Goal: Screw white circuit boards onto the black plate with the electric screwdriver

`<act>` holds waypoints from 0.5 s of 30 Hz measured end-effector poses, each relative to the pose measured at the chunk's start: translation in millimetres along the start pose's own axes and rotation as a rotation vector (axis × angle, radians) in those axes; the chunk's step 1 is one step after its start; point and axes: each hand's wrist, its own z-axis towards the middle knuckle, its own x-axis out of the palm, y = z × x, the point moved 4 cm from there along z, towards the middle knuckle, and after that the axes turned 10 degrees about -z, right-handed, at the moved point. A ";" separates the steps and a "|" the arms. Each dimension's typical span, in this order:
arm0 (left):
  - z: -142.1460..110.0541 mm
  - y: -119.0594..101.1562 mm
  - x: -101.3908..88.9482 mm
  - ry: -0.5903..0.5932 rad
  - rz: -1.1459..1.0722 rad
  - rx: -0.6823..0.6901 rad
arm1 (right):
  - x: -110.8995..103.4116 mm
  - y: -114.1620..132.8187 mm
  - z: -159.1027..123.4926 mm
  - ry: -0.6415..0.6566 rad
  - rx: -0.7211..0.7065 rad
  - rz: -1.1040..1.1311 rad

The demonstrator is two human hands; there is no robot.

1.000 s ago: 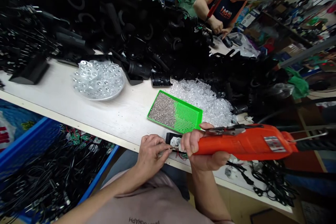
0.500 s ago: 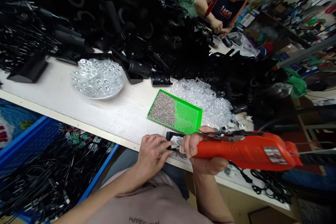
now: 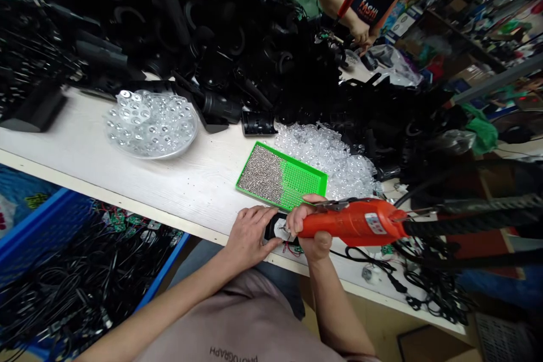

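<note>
My right hand (image 3: 311, 229) is wrapped round an orange electric screwdriver (image 3: 348, 225), whose body lies nearly level with the tip end pointing left. Under that tip end is a black plastic housing (image 3: 271, 229) with a whitish clear lens piece (image 3: 280, 228) in it, at the table's front edge. My left hand (image 3: 252, 237) grips the housing from the left, thumb on the near side and fingers on the far side. Thin red wires show below the housing. My right fingers hide the screwdriver's bit. Just beyond stands a green tray (image 3: 303, 180) with many small screws (image 3: 261, 174) in its left half.
Clear lens pieces lie in a heap (image 3: 326, 155) behind the tray and fill a bowl (image 3: 186, 144) at left. Black housings (image 3: 220, 68) pile along the back. A blue crate (image 3: 80, 215) of cables stands lower left; black cords (image 3: 432, 288) lie right. A co-worker (image 3: 352, 5) works across the table.
The screwdriver's rear has swung back and left, so its body looks shorter. My left fingers have moved from a pinch at the lens to a hold around the housing.
</note>
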 end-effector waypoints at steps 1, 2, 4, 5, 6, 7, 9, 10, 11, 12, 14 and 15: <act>-0.1 0.8 0.5 0.000 -0.003 -0.006 | 0.0 -1.0 -0.7 0.008 -0.004 -0.003; -0.3 1.5 0.8 0.000 -0.008 -0.010 | 0.0 -1.8 -1.9 0.014 -0.008 -0.011; -0.8 2.2 1.1 0.000 -0.020 -0.016 | 0.6 -3.7 -5.5 0.032 -0.011 -0.046; -1.1 2.4 1.2 0.002 -0.027 -0.019 | 1.0 -5.1 -7.7 0.046 -0.010 -0.068; -1.3 2.5 1.3 0.005 -0.033 -0.025 | 1.1 -7.0 -9.9 0.058 -0.008 -0.088; -1.6 2.7 1.4 0.010 -0.038 -0.033 | 0.8 -9.3 -11.6 0.072 -0.006 -0.106; -2.1 3.1 2.0 0.024 -0.043 -0.047 | -0.7 -16.1 -12.7 0.140 0.005 -0.130; -2.3 3.3 2.3 0.032 -0.046 -0.050 | -2.3 -20.8 -11.6 0.196 0.016 -0.140; -2.4 3.6 2.6 0.036 -0.049 -0.051 | -4.7 -26.1 -9.3 0.264 0.030 -0.151; -2.4 4.0 3.0 0.039 -0.052 -0.051 | -8.1 -31.8 -6.1 0.337 0.043 -0.162; -2.2 5.2 3.7 0.043 -0.057 -0.057 | -17.9 -43.1 2.4 0.461 0.060 -0.184; -1.9 5.9 4.1 0.045 -0.059 -0.064 | -23.6 -48.1 6.7 0.501 0.065 -0.198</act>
